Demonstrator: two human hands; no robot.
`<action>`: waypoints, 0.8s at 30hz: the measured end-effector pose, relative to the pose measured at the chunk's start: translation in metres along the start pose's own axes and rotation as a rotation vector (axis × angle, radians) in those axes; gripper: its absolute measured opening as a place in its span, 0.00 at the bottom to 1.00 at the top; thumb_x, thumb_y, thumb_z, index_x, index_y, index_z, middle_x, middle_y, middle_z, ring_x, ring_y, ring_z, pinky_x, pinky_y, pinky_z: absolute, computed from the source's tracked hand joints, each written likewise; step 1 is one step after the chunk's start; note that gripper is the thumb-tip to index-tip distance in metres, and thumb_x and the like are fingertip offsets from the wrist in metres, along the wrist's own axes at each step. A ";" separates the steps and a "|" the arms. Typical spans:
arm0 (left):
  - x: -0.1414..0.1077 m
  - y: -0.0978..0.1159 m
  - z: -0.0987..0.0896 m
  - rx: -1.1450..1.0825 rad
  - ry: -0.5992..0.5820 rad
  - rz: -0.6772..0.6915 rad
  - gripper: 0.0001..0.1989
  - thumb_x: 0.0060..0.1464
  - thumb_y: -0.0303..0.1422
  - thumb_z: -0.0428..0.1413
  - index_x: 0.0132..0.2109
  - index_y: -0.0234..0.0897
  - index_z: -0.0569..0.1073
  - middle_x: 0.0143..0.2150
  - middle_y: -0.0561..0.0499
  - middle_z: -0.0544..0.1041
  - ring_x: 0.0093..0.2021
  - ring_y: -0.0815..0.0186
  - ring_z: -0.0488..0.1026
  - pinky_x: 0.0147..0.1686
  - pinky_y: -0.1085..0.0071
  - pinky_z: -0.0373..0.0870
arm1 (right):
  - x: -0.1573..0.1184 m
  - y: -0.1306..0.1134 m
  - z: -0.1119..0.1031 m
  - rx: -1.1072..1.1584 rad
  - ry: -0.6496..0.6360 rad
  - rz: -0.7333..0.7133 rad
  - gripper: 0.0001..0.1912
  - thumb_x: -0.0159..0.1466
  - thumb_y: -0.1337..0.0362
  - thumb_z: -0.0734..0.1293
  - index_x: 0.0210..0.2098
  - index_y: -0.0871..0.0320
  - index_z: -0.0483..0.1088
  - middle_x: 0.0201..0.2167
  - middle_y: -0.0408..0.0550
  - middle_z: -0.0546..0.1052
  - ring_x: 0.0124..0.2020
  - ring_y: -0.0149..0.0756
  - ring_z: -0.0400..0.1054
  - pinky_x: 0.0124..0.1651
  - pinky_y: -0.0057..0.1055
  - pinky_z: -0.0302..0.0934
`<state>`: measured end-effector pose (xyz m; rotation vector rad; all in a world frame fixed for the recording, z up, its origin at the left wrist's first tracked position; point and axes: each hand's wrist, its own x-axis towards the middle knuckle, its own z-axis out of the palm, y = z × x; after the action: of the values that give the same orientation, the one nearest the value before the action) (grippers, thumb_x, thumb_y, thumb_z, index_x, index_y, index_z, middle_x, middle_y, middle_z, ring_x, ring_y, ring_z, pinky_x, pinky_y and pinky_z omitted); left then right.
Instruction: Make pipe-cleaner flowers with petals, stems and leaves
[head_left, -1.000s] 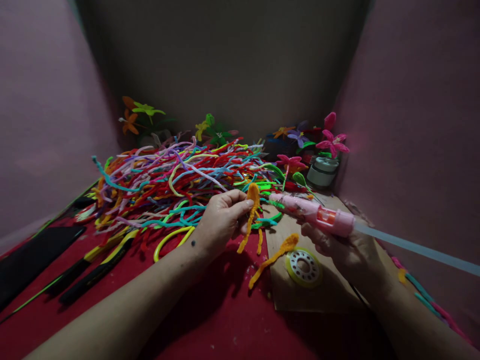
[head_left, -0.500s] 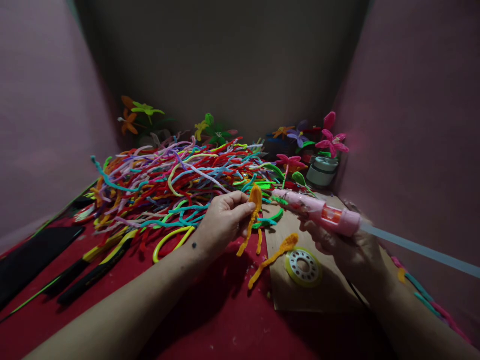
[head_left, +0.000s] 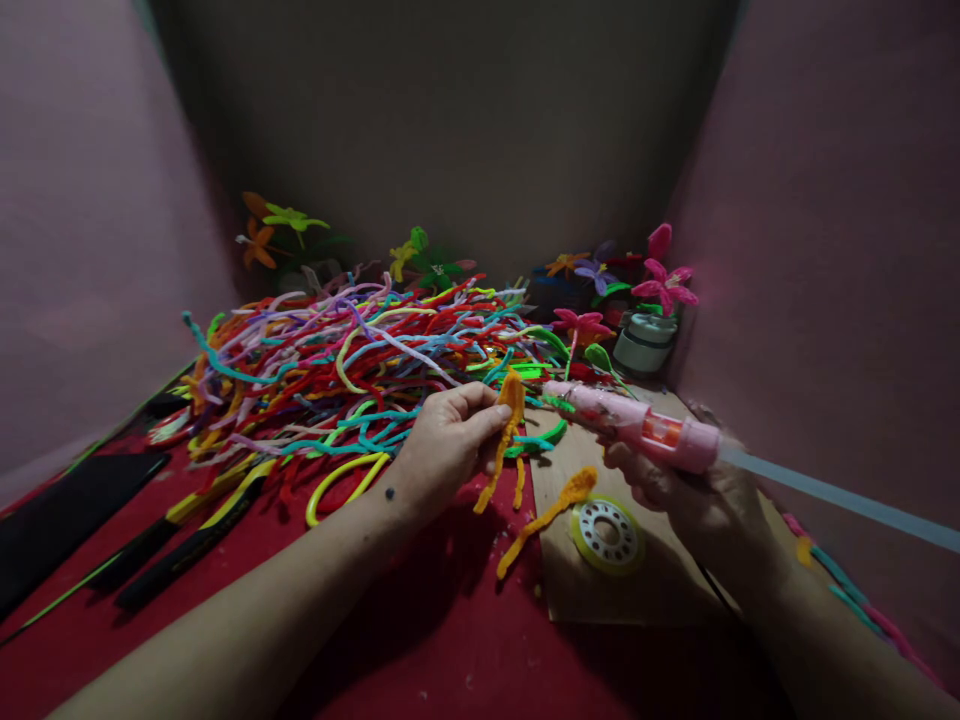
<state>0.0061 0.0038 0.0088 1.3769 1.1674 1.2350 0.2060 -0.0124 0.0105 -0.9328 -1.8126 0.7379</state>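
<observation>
Between the thumb and fingers of my left hand (head_left: 454, 440) is an orange pipe-cleaner petal (head_left: 512, 400), upright, with thin stems hanging below it. My right hand (head_left: 697, 500) grips a pink hot glue gun (head_left: 615, 415) with a long clear glue stick (head_left: 840, 497) out of its back. The gun's nozzle points left, close to the petal but apart from it. A second orange pipe-cleaner petal (head_left: 551, 515) lies below, across the edge of a wooden board (head_left: 592, 600). Right beside it sits a roll of clear tape (head_left: 607, 535).
Behind my left hand spreads a big heap of coloured pipe cleaners (head_left: 360, 340). Pliers (head_left: 202, 530) and a black flat object (head_left: 67, 520) lie at the left on the red surface (head_left: 450, 640). Pipe-cleaner flowers (head_left: 664, 285) in a pot (head_left: 645, 342) stand at the back right.
Almost nothing differs. My right hand and the glue gun have shifted very slightly; my left hand and the petal hold still.
</observation>
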 end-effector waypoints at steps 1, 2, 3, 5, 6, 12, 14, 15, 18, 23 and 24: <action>0.000 0.000 0.000 -0.002 0.005 0.001 0.08 0.50 0.31 0.52 0.25 0.35 0.66 0.15 0.58 0.64 0.13 0.76 0.59 0.15 0.79 0.54 | 0.000 0.000 0.000 -0.004 -0.011 -0.004 0.19 0.61 0.57 0.62 0.50 0.54 0.69 0.41 0.49 0.77 0.42 0.44 0.71 0.41 0.38 0.68; 0.000 0.000 0.000 -0.003 0.007 0.002 0.08 0.50 0.31 0.52 0.25 0.35 0.66 0.15 0.58 0.64 0.13 0.76 0.59 0.15 0.79 0.54 | 0.000 0.000 -0.001 -0.012 -0.020 -0.004 0.19 0.61 0.57 0.62 0.51 0.53 0.69 0.43 0.48 0.76 0.42 0.44 0.71 0.41 0.37 0.68; 0.000 0.000 0.000 -0.003 0.008 0.002 0.08 0.50 0.31 0.53 0.25 0.34 0.66 0.15 0.58 0.64 0.13 0.76 0.59 0.15 0.79 0.54 | 0.000 0.000 -0.001 -0.023 -0.029 -0.003 0.19 0.61 0.57 0.62 0.52 0.53 0.68 0.43 0.48 0.76 0.42 0.44 0.71 0.41 0.37 0.68; 0.001 0.000 -0.001 0.001 0.011 -0.002 0.08 0.50 0.31 0.53 0.25 0.34 0.66 0.15 0.58 0.64 0.13 0.77 0.59 0.15 0.79 0.54 | 0.000 0.002 -0.002 -0.052 -0.032 -0.001 0.19 0.61 0.57 0.62 0.52 0.52 0.67 0.42 0.47 0.76 0.42 0.44 0.71 0.41 0.37 0.68; 0.001 0.001 -0.001 0.001 0.016 -0.005 0.08 0.50 0.31 0.53 0.25 0.34 0.66 0.15 0.58 0.64 0.13 0.77 0.59 0.15 0.79 0.54 | 0.000 0.003 -0.002 -0.066 -0.034 -0.001 0.19 0.62 0.58 0.62 0.52 0.51 0.67 0.41 0.46 0.77 0.43 0.44 0.70 0.42 0.37 0.68; 0.001 0.001 -0.002 -0.020 0.025 -0.015 0.07 0.50 0.31 0.53 0.26 0.35 0.66 0.15 0.58 0.64 0.13 0.77 0.59 0.15 0.79 0.53 | 0.001 0.001 -0.003 -0.069 -0.076 -0.006 0.19 0.62 0.60 0.61 0.53 0.52 0.66 0.45 0.46 0.75 0.46 0.45 0.69 0.46 0.38 0.67; 0.001 0.000 -0.003 -0.040 0.027 -0.015 0.08 0.50 0.31 0.53 0.25 0.35 0.66 0.15 0.58 0.64 0.13 0.77 0.58 0.15 0.79 0.53 | 0.002 -0.001 -0.004 -0.073 -0.098 -0.016 0.19 0.62 0.60 0.61 0.53 0.54 0.67 0.48 0.47 0.74 0.48 0.45 0.68 0.48 0.39 0.65; 0.002 0.000 -0.003 -0.057 0.026 -0.015 0.08 0.50 0.31 0.53 0.25 0.35 0.66 0.15 0.58 0.64 0.13 0.77 0.58 0.15 0.79 0.52 | 0.002 -0.003 -0.004 -0.077 -0.103 -0.021 0.19 0.62 0.60 0.61 0.52 0.54 0.67 0.50 0.47 0.73 0.48 0.46 0.68 0.49 0.39 0.65; 0.004 -0.003 -0.005 -0.118 0.033 -0.026 0.07 0.49 0.32 0.54 0.26 0.34 0.67 0.15 0.58 0.64 0.12 0.77 0.57 0.13 0.79 0.51 | 0.005 -0.004 -0.003 -0.068 -0.110 -0.053 0.19 0.62 0.61 0.61 0.52 0.55 0.67 0.52 0.49 0.71 0.50 0.46 0.66 0.51 0.40 0.63; 0.008 -0.006 -0.008 -0.223 0.061 -0.040 0.07 0.47 0.34 0.56 0.28 0.35 0.68 0.16 0.58 0.65 0.12 0.78 0.56 0.12 0.80 0.51 | 0.008 0.005 -0.003 -0.191 -0.080 -0.097 0.19 0.61 0.60 0.61 0.52 0.52 0.66 0.49 0.48 0.73 0.46 0.44 0.69 0.45 0.38 0.66; 0.008 -0.007 -0.009 -0.228 0.063 -0.041 0.07 0.47 0.34 0.56 0.28 0.35 0.68 0.16 0.58 0.65 0.12 0.78 0.56 0.12 0.80 0.51 | 0.008 0.008 -0.005 -0.262 -0.043 -0.099 0.20 0.62 0.60 0.61 0.53 0.52 0.66 0.48 0.48 0.74 0.45 0.43 0.70 0.44 0.38 0.67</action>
<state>-0.0027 0.0131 0.0041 1.1475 1.0557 1.3457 0.2107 -0.0013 0.0096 -0.9920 -2.0107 0.4686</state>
